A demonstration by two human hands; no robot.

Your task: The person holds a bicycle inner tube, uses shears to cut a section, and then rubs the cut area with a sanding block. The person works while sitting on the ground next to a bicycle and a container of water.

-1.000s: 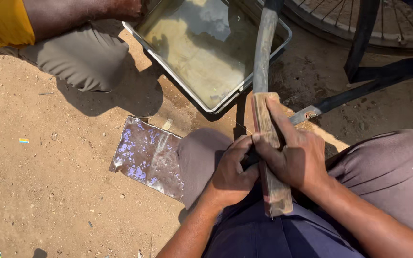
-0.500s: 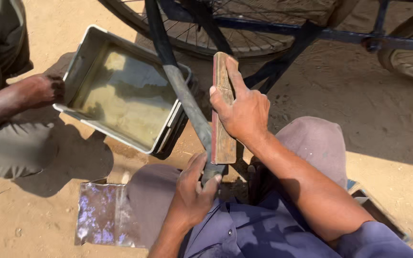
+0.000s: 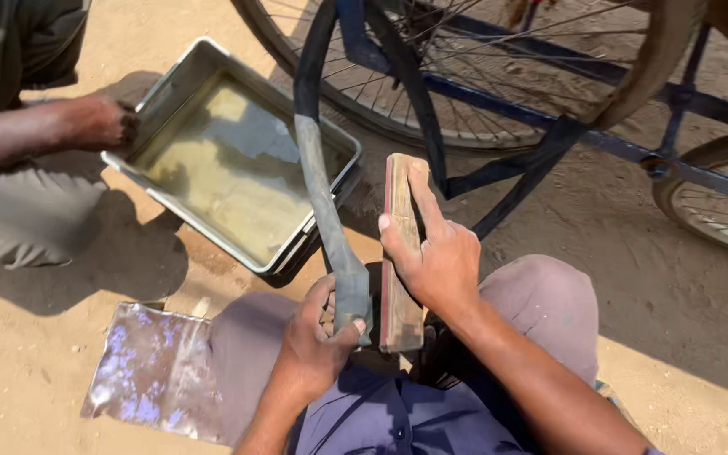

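Leftmost, another person's hand (image 3: 99, 122) rests on the rim of a metal tray (image 3: 204, 63) that sits on the sandy ground and holds murky, yellowish water, and that grip looks meant to steady the tray or keep it within reach. Below the tray, a crinkled plastic sheet (image 3: 149, 371) lies flat on the dirt just beside the seated person's knee. Moving toward the middle, the left hand (image 3: 313, 341) is wrapped tight around the lower end of a flattened grey rubber inner tube (image 3: 323, 198), thumb pressed over it, so the strip is pulled straight; its upper end runs up toward the bicycle wheel (image 3: 482, 101) behind. Held taut like this, the rubber offers a firm, flat face for work. Just to the right of it, touching or nearly touching the tube, the right hand (image 3: 436, 261) clasps a narrow wooden block (image 3: 399, 244) lengthwise, index finger stretched along its top edge and thumb on its side, a hold that would press the block evenly against the rubber. The block's lower end sits over the person's lap. Farther right, the blue bicycle frame (image 3: 549, 135) and a second wheel (image 3: 718, 211) stand on the bare ground.
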